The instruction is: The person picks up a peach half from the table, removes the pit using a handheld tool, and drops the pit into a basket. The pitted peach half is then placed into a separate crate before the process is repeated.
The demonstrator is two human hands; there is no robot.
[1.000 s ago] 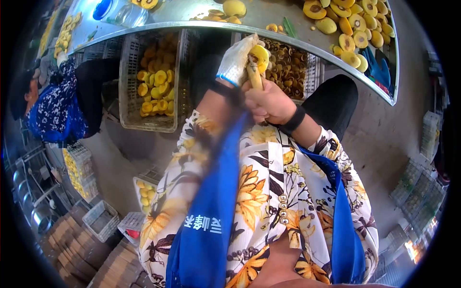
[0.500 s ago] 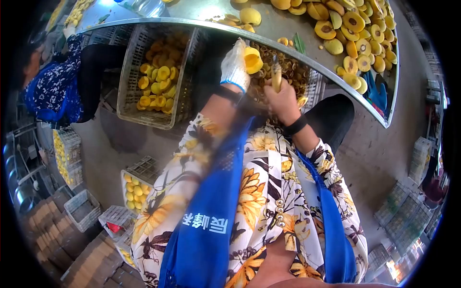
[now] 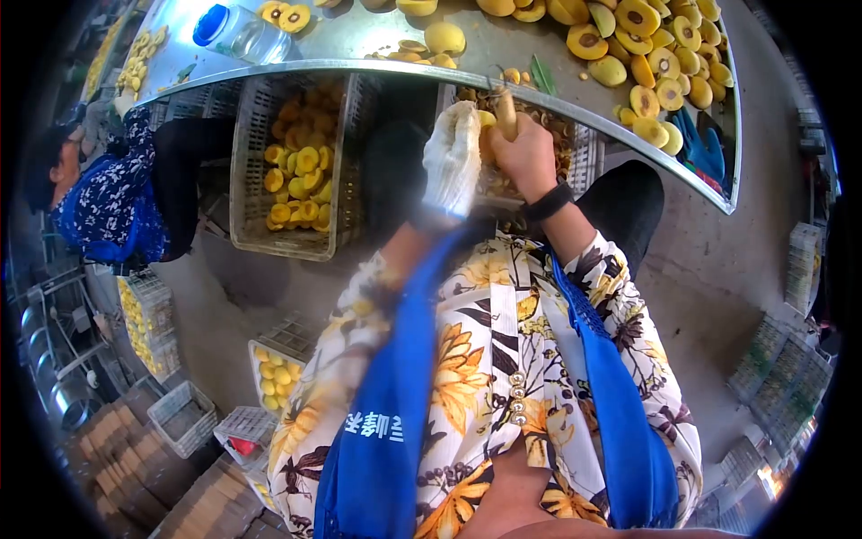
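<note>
My left hand [image 3: 452, 160], in a white knit glove, is turned with its back toward me. It is closed on a yellow peach half [image 3: 487, 119], of which only a sliver shows between glove and right hand. My right hand [image 3: 526, 154], bare and with a black wristband, grips a wooden-handled tool [image 3: 506, 115] upright; its narrow tip is hard to make out. Below both hands stands a crate [image 3: 585, 153] of brown peach pits. Just beyond, on the metal table [image 3: 503, 45], lie loose peach pieces [image 3: 444, 38] and a green leaf [image 3: 542, 75].
A pile of cut peaches [image 3: 664, 63] covers the table's right side, with a blue glove [image 3: 705, 148] by the corner. A water bottle [image 3: 242, 34] lies at left. A crate of peach halves [image 3: 241, 202] stands left of my legs. Another person [image 3: 117, 202] sits further left.
My left hand has turned over and come closer to my right hand, so the hollowed peach half seen earlier is mostly hidden. The view has shifted, showing more of the bottle.
</note>
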